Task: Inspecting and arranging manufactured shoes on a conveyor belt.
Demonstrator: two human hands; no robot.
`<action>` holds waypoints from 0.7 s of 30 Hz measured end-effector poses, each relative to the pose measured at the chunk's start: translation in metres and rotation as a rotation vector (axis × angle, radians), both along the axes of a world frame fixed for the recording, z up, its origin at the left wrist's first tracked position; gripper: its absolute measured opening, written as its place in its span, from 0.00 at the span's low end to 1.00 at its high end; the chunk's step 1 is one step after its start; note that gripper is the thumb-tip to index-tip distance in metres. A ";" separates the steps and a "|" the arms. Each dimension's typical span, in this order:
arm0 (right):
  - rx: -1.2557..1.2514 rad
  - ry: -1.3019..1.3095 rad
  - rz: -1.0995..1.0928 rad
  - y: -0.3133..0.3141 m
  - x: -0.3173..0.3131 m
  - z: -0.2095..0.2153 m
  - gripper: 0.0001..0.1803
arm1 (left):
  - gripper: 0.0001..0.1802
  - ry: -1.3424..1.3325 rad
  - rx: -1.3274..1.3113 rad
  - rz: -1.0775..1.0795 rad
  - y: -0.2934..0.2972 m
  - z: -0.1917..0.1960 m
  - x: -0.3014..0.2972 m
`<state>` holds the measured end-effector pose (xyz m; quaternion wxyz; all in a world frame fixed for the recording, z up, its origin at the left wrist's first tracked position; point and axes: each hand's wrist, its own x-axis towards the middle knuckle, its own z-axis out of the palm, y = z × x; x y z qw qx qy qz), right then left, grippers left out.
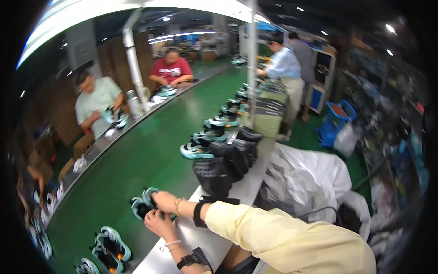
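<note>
**Both hands on one shoe at the belt's near edge**

Right hand [163,199] closed over the top of a teal-and-black shoe [142,204], fingers curled round its upper. Left hand [157,223] just beneath, pressed against the same shoe from the near side; hard to tell whether gripping or only steadying. Hands close together, almost touching. Shoe resting at the near edge of the green conveyor belt [150,150], right where the belt meets the pale worktable [196,237].

Judging by the layout, somewhere mid-run: this shoe in hand, not yet let go. Toward the lower left corner of the belt, a pair of matching shoes [111,249] already lying flat, likely handled or waiting, impossible to say which. Farther along the same edge, a row of more shoes [212,130] lined up, suggesting plenty left to pass.

Along the worktable's belt-side edge, a line of black trays [223,164] standing on end. Beyond the table's far side, a heap of white plastic sacks [310,180]. Across the belt, seated workers [98,102] bent over shoes of their own.
</note>
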<state>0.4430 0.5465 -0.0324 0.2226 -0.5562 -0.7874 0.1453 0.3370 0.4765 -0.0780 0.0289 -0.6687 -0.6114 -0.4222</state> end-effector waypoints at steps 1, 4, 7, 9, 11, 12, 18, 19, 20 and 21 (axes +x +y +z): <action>0.071 0.125 0.006 -0.025 -0.006 0.008 0.15 | 0.12 0.020 0.016 0.010 0.005 -0.012 -0.013; 0.105 0.239 0.168 -0.114 0.046 0.031 0.15 | 0.14 0.007 -0.200 -0.058 0.006 0.001 -0.024; -0.024 0.259 0.175 -0.222 0.147 0.074 0.12 | 0.29 -0.127 0.036 -0.119 0.032 0.011 -0.030; -0.013 0.284 -0.059 -0.271 0.219 0.061 0.13 | 0.34 0.051 0.069 -0.036 0.049 0.025 -0.019; 0.074 0.252 -0.369 -0.316 0.294 0.049 0.14 | 0.39 0.364 -0.122 0.162 0.062 0.037 -0.002; 0.063 0.235 -0.567 -0.342 0.325 0.050 0.14 | 0.39 0.372 -0.117 0.128 0.064 0.030 0.001; 0.000 0.264 -1.343 -0.485 0.457 0.014 0.18 | 0.42 0.710 0.117 0.354 0.058 0.002 0.009; 0.012 0.241 -1.422 -0.517 0.470 0.013 0.18 | 0.34 0.501 -0.343 0.037 0.014 0.077 0.069; -0.030 0.183 -1.520 -0.534 0.483 0.014 0.19 | 0.39 0.548 -0.234 0.148 0.016 0.080 0.077; -0.079 0.129 -1.616 -0.550 0.495 0.012 0.21 | 0.44 0.591 -0.126 0.262 0.033 0.031 0.047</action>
